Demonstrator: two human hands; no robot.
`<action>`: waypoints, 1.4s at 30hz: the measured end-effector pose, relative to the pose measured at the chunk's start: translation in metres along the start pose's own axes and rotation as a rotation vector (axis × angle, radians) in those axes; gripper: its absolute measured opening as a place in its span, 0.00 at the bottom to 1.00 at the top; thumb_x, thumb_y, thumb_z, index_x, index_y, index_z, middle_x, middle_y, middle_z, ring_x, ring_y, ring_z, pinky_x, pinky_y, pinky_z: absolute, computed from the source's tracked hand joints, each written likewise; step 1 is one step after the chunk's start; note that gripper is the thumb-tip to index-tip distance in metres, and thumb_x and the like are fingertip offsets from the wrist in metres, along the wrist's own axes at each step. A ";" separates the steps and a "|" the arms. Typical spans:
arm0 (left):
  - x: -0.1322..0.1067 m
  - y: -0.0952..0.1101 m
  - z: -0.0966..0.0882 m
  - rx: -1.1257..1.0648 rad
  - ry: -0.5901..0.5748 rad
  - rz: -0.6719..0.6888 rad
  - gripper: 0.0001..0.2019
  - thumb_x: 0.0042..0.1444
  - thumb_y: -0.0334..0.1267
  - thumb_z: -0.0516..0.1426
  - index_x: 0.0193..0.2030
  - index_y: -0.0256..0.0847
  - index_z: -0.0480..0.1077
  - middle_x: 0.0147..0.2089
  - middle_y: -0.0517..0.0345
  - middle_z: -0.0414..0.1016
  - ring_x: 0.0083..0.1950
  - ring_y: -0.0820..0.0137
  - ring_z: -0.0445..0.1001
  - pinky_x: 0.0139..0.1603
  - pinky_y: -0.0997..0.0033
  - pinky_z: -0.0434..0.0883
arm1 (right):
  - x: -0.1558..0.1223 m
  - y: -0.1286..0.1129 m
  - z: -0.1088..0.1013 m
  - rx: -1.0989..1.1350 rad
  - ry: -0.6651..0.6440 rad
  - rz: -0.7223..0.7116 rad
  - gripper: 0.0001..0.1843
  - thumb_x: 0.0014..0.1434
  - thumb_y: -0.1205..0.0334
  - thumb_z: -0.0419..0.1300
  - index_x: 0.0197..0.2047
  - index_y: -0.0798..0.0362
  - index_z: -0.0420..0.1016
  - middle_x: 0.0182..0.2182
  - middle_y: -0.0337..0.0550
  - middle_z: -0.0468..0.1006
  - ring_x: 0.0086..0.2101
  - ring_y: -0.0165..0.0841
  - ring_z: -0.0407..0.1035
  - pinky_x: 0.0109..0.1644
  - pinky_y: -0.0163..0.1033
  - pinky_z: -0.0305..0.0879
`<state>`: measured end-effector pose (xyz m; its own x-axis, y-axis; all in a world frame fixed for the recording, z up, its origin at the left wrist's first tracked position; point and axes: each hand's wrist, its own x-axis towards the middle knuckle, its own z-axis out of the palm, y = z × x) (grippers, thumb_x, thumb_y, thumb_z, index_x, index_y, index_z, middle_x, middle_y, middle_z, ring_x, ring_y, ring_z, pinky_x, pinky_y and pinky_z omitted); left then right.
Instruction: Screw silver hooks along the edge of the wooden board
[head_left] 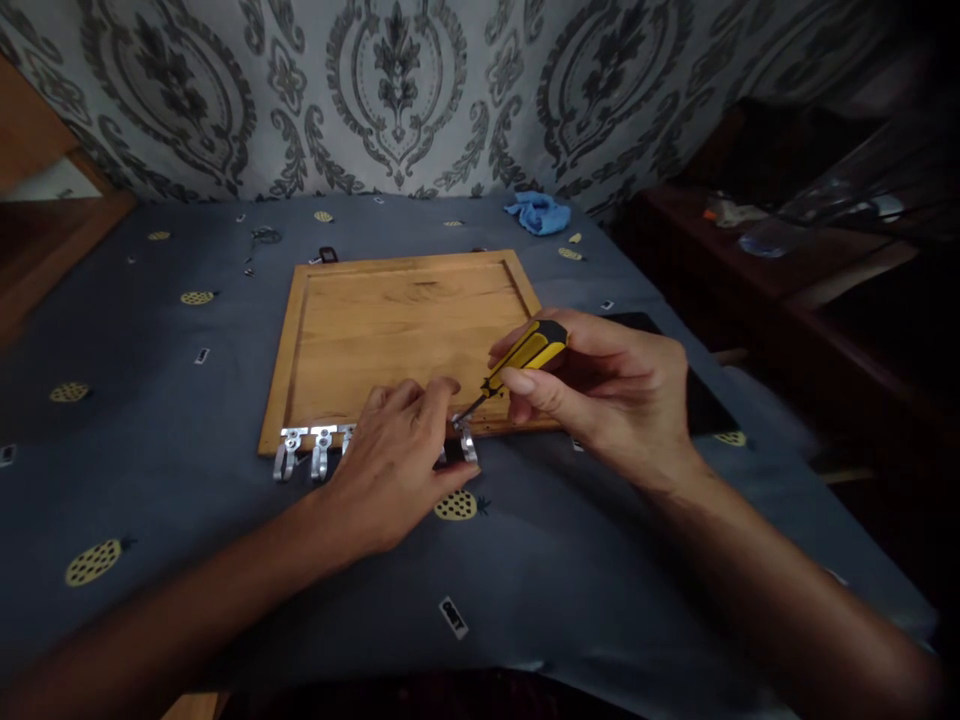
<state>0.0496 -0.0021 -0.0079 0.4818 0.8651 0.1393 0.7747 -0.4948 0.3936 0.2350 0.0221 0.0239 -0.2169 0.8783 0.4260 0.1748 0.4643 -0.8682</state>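
A yellow-and-black screwdriver (529, 355) is gripped in my right hand (622, 400), tilted with its shaft pointing down and left. Its tip meets the right end of a silver metal hook rail (322, 437) lying along the near edge of a wooden board (390, 330). My left hand (397, 450) presses the rail against the board, fingers over the top and thumb by the rightmost hook. That hand covers the rail's middle. Whether a screw sits under the tip is too small to make out. The board has a raised frame around a flat panel.
A dark flat object (701, 390) lies under my right hand, beside the board. Farther back are a crumpled blue cloth (540, 213), a small black piece (328, 255) and a thin wire-like bundle (265, 236). Pineapple-print cloth (165, 420) covers the table; dark furniture (787, 260) stands right.
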 end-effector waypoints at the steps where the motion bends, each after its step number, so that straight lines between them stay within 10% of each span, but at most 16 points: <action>1: 0.000 0.000 0.000 0.003 -0.003 -0.001 0.22 0.54 0.39 0.67 0.50 0.40 0.62 0.45 0.50 0.74 0.49 0.54 0.73 0.50 0.53 0.69 | 0.000 0.001 0.001 -0.007 0.011 -0.005 0.11 0.54 0.53 0.72 0.32 0.49 0.78 0.26 0.35 0.75 0.21 0.25 0.69 0.22 0.33 0.66; 17: 0.001 0.000 0.000 0.004 0.001 0.001 0.24 0.54 0.41 0.67 0.51 0.39 0.61 0.46 0.51 0.75 0.50 0.54 0.73 0.50 0.53 0.69 | -0.004 0.003 0.008 -0.216 0.153 -0.129 0.17 0.52 0.48 0.72 0.27 0.47 0.70 0.23 0.35 0.70 0.24 0.29 0.64 0.27 0.38 0.61; 27: 0.000 0.000 0.000 -0.011 -0.001 -0.008 0.23 0.54 0.40 0.67 0.51 0.40 0.61 0.47 0.51 0.75 0.51 0.54 0.73 0.51 0.52 0.68 | -0.005 0.000 -0.001 -0.080 -0.037 -0.046 0.11 0.59 0.55 0.68 0.43 0.50 0.77 0.34 0.39 0.79 0.27 0.27 0.71 0.30 0.34 0.70; 42: 0.001 0.000 0.000 -0.026 -0.001 -0.021 0.26 0.53 0.39 0.69 0.53 0.39 0.62 0.49 0.49 0.75 0.51 0.54 0.73 0.52 0.52 0.68 | -0.011 0.003 0.000 -0.365 0.039 -0.274 0.09 0.60 0.61 0.67 0.31 0.53 0.73 0.24 0.37 0.75 0.23 0.29 0.69 0.28 0.38 0.65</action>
<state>0.0503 -0.0019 -0.0080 0.4664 0.8750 0.1296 0.7737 -0.4745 0.4197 0.2375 0.0138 0.0168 -0.2673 0.7178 0.6429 0.4447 0.6838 -0.5785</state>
